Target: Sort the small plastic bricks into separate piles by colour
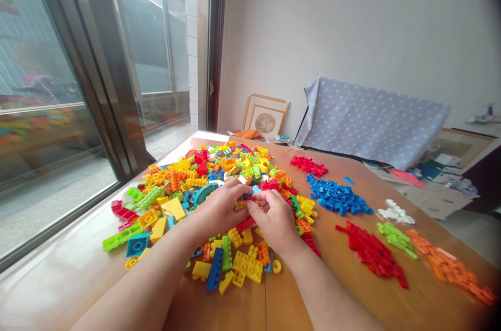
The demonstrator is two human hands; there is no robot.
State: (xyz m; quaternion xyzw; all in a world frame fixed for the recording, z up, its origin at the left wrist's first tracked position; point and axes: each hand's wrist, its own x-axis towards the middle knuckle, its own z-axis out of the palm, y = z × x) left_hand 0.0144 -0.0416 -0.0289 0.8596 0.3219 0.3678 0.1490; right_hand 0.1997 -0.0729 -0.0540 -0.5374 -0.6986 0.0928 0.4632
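Over the middle of a large mixed pile of toy building bricks [248,267], my two hands meet with the fingertips almost touching. My left hand [227,205] is closed in a pinch at a small dark blue building brick [247,197]. From the other side my right hand [276,216] is closed too, thumb and fingers together at the same spot. A bit of red shows beside the dark blue piece, but the fingers hide most of it. Around the hands lie yellow, orange, green, red and blue bricks, with a teal curved piece [204,194] just left of my left hand.
Sorted brick heaps lie on the wooden table [332,279] to the right: blue [340,196], crimson [309,165], red [371,252], white [396,212], green [397,239] and orange [450,266]. A dotted cloth [371,119] hangs behind. Glass doors [47,85] stand at the left.
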